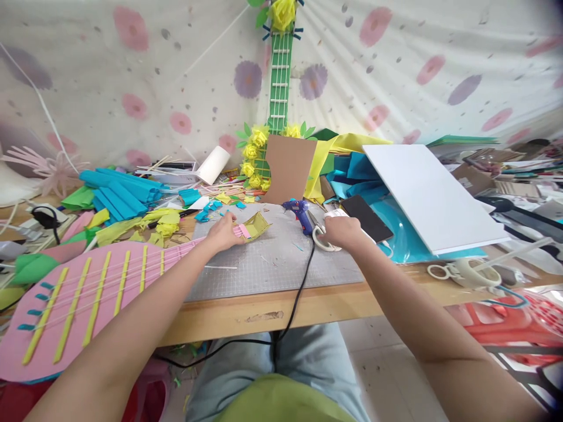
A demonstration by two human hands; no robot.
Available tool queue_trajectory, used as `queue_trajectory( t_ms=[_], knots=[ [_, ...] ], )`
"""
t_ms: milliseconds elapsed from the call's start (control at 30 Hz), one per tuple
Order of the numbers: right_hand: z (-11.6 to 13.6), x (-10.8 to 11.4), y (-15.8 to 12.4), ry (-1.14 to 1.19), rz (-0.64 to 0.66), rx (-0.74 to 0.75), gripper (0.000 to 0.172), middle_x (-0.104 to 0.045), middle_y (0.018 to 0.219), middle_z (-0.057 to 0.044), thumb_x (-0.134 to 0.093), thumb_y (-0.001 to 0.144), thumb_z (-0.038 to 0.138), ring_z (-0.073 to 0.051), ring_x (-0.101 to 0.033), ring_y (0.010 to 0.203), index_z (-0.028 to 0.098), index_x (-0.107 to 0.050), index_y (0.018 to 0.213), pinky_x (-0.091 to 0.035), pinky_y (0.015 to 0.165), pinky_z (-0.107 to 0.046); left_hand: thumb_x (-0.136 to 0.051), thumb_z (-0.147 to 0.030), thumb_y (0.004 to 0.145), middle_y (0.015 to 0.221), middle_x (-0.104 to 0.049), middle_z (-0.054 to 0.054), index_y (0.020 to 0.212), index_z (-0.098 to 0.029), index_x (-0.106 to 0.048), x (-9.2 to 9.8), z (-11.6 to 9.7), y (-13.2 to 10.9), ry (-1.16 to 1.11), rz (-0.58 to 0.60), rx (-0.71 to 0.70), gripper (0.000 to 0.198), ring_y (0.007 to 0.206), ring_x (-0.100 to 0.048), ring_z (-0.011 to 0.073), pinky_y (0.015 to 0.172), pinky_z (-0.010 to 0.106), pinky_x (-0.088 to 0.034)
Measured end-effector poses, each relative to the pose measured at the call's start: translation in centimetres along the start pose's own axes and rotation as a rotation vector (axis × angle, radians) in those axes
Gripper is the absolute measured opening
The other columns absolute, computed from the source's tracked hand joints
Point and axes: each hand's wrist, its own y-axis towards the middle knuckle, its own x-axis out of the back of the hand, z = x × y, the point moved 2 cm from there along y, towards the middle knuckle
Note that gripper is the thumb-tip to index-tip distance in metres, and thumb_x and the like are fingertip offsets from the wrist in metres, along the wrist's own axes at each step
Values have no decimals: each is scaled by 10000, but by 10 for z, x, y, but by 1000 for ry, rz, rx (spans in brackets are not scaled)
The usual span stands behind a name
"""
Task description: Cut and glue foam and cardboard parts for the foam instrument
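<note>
My left hand (pixel 223 233) is closed on a small yellow paper piece with a pink strip (pixel 252 227), held just above the grey cutting mat (pixel 272 261). My right hand (pixel 342 232) is closed around the white handles of a pair of scissors (pixel 320 232) that lie on the mat beside a blue glue gun (pixel 299 213). The glue gun's black cord (pixel 300 289) runs down over the table's front edge. A black phone (pixel 366 217) lies just right of my right hand.
A pink paper guitar with yellow strips (pixel 83 299) lies at the left. A green paper guitar with yellow flowers (pixel 278 88) and a brown card (pixel 288 170) stand at the back. Teal paper rolls (pixel 118 190), a white board (pixel 433 196), another pair of scissors (pixel 457 272) and a red stool (pixel 523 319) surround the mat.
</note>
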Motion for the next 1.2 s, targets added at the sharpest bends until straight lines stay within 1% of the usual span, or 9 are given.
queue_trajectory(
  t_ms=[67,167,233,300,367,433,633,900,1200],
  knots=[
    [14,13,-10,39,-55,107,351,-652,950,-138,-540,762,436,-279,-607,915,154,-589,966,-430,710,-340,-684,-418,545,1172,-541,127,1104,-198,-375,0,-1,-1,4,0,5,675,1037,-544,295,793,354,-423],
    [55,21,-16,223,-154,347,247,-659,953,-76,-531,781,378,-229,-604,885,193,-579,937,-416,699,-297,-684,-411,552,1177,-538,134,1116,-189,-378,1,-4,-2,21,-9,14,679,1043,-542,304,790,356,-422],
    [88,16,-11,353,-241,493,209,-654,993,-49,-450,814,214,-189,-588,905,201,-557,993,-408,712,-275,-687,-398,556,1171,-545,133,1132,-182,-376,1,-5,-2,32,-15,13,689,1030,-550,298,788,353,-423],
    [120,5,-2,460,-322,609,383,-640,1046,-41,-389,767,49,-162,-552,971,184,-501,1107,-401,762,-256,-687,-392,563,1175,-548,136,1148,-171,-374,1,-5,-3,44,-28,4,700,1020,-557,289,784,347,-427],
    [143,-7,8,488,-376,664,411,-636,1047,-68,-408,727,21,-176,-513,1012,136,-488,1113,-385,832,-269,-676,-407,580,1186,-546,139,1171,-157,-366,0,-4,-4,53,-47,-15,713,1032,-555,279,794,337,-429],
    [155,-15,16,485,-399,630,351,-638,995,-98,-422,735,51,-200,-510,988,104,-508,1072,-384,840,-290,-674,-426,583,1189,-551,134,1206,-154,-344,0,-3,-6,75,-61,-49,755,1067,-542,269,829,328,-421],
    [156,-23,21,496,-399,611,310,-633,930,-89,-417,745,73,-202,-502,956,114,-509,1038,-391,808,-291,-719,-465,530,1120,-600,135,1278,-148,-290,0,-2,-9,218,-58,-38,919,1103,-529,309,893,366,-387],
    [157,-29,21,376,-428,629,276,-604,881,-105,-406,767,77,-207,-504,907,113,-519,1016,-382,800,-298,-689,-445,569,1060,-627,125,1290,-113,-272,-1,-4,-9,186,-77,-17,896,1020,-578,298,816,350,-429],
    [159,-22,14,341,-368,622,279,-608,865,-134,-364,774,45,-228,-483,898,77,-503,1013,-379,763,-309,-662,-438,594,1039,-629,140,1288,-111,-266,-6,-5,-9,220,-110,-31,863,1036,-571,301,851,363,-417]
  ],
)
